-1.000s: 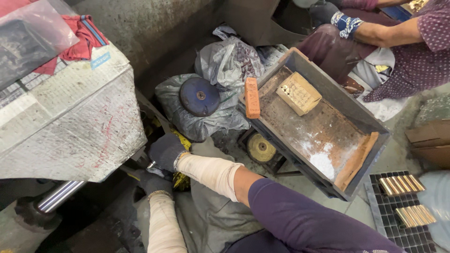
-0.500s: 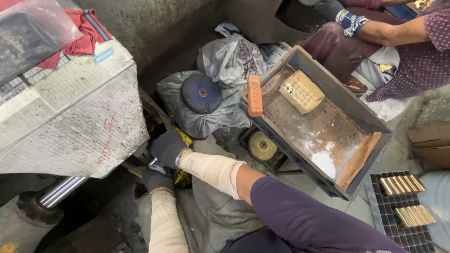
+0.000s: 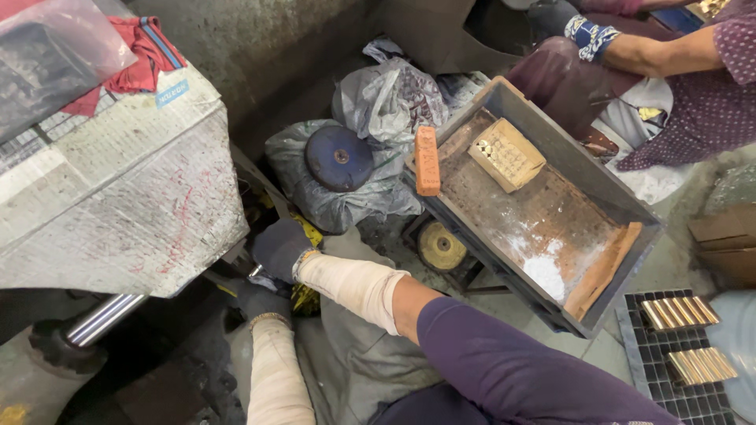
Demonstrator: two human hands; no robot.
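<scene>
You are crouching with both gloved hands tucked under the lip of the sack-wrapped bench (image 3: 118, 197); over the last second they are hardly shifting, which suggests you are still working at the same spot rather than moving on. Your left hand (image 3: 253, 301) is sitting nearest you, fingers curled downward; your right hand (image 3: 279, 248) is reaching in just above it, its forearm bound in pale wrapping. A small bright metal piece (image 3: 256, 272) is showing between the two gloves, touching or all but touching both; whether either hand is actually gripping it cannot be told, since the fingers are hiding in shadow. A yellow-and-black object (image 3: 305, 297) is lying just right of your hands, under the right wrist; a chrome rod (image 3: 102, 319) is jutting out well to their left. Beyond your hands, grey sacks (image 3: 362, 201) are carrying a blue disc (image 3: 339, 157); a round yellowish wheel (image 3: 441, 246) is resting beside them. Farther right, a grey tray (image 3: 610, 208) is holding an orange bar (image 3: 428, 160) and a tan block (image 3: 506, 155); another person's arm (image 3: 669, 51) is working at the far corner.
</scene>
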